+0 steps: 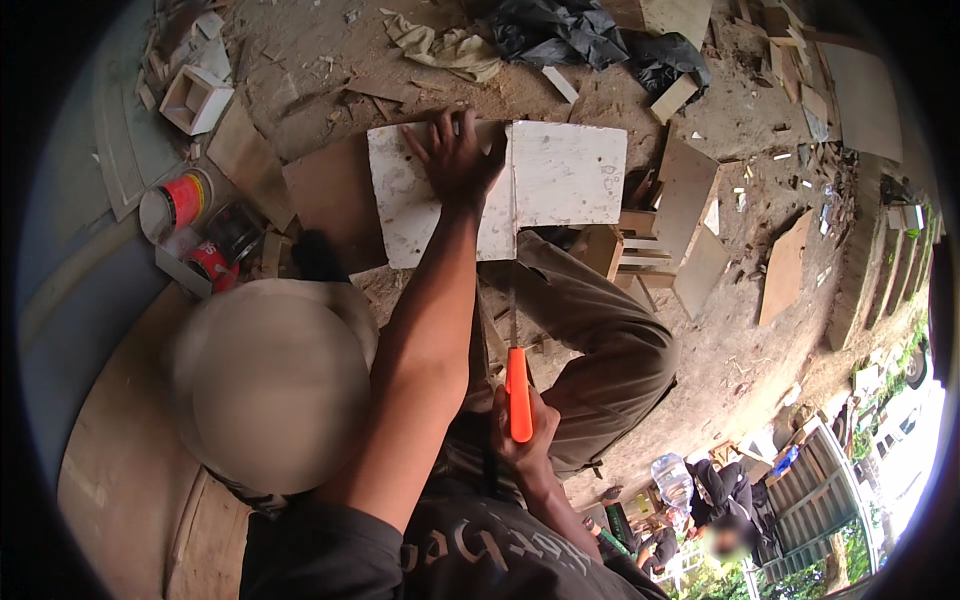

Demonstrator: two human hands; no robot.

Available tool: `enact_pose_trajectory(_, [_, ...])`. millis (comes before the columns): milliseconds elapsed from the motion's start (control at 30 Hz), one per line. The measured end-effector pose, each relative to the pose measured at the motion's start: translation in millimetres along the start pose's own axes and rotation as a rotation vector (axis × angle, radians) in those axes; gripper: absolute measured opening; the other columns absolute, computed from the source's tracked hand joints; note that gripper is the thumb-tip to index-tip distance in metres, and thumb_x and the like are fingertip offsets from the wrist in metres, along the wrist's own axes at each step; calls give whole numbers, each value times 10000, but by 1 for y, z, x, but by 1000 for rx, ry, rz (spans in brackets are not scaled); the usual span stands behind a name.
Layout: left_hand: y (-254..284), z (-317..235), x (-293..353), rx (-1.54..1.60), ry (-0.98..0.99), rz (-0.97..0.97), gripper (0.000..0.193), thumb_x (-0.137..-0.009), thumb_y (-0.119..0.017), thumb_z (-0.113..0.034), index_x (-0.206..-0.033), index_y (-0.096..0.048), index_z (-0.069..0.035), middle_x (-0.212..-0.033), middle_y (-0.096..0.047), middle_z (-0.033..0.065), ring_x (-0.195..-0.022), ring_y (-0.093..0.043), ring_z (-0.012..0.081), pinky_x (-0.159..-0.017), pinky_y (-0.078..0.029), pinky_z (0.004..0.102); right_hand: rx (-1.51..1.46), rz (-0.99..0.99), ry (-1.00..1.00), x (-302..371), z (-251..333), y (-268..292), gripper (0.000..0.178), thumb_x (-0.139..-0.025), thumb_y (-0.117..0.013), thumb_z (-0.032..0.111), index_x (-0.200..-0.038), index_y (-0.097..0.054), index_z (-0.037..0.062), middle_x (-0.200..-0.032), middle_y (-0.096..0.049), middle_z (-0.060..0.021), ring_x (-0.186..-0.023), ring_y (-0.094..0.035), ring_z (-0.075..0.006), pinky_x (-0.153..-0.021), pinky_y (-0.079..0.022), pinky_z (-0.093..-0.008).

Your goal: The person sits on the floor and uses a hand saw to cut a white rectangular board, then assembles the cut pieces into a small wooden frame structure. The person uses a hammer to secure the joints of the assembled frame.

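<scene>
Hands [460, 168] apart, saw [519, 400] at board [568, 175] edge

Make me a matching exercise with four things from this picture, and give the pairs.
Things
1. Left hand
2. White open box
3. Right hand
4. Black plastic

Places
A. Gripping the orange handle
B. On the ground, right of the tan cloth
C. Resting on the white board
D. At the picture's upper left

Pairs: 1-C, 2-D, 3-A, 4-B
</scene>
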State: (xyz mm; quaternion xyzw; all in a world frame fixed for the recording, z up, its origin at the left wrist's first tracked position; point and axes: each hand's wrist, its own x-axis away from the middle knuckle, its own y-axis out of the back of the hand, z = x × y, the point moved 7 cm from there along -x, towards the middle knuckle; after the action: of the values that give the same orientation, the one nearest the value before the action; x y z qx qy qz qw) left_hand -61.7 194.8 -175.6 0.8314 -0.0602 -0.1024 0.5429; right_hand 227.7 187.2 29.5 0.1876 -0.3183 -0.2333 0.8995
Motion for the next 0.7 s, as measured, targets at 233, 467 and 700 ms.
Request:
enact_pose_trajectory(233, [3, 1, 1, 31, 26, 6, 530, -860, -554, -618, -1190, -588, -204, -1279, -532, 64, -1275, -481, 290, -1176, -25, 647, -151, -11, 188, -7, 16, 27, 200, -868, -658, 156, -817, -557, -8, -698, -522, -106, -574, -518, -199, -553, -412, -309])
enact_pose_trajectory(467, [5, -1, 0, -4, -2, -31, 577, -858, -525, -667, -1168, -600, -186, -1270, -540, 63, -1227, -515, 286, -1180, -41, 646, -55, -125, 54, -3, 9, 28, 167, -809, -728, 93, -790, -584, 9, -588, -500, -114, -451, -513, -291, -475, -430, -334])
enact_pose_trajectory(700, [1, -2, 0, -26, -3, -30, 598, -872, -490, -685, -1171, -609, -180, -1290, -534, 65, -1210, -525, 290, -1181, -47, 649, -123, -149, 110, -8, 38, 13, 127, -822, -718, 66, -781, -611, 11, -608, -564, -129, -462, -556, -256, -478, -442, -317])
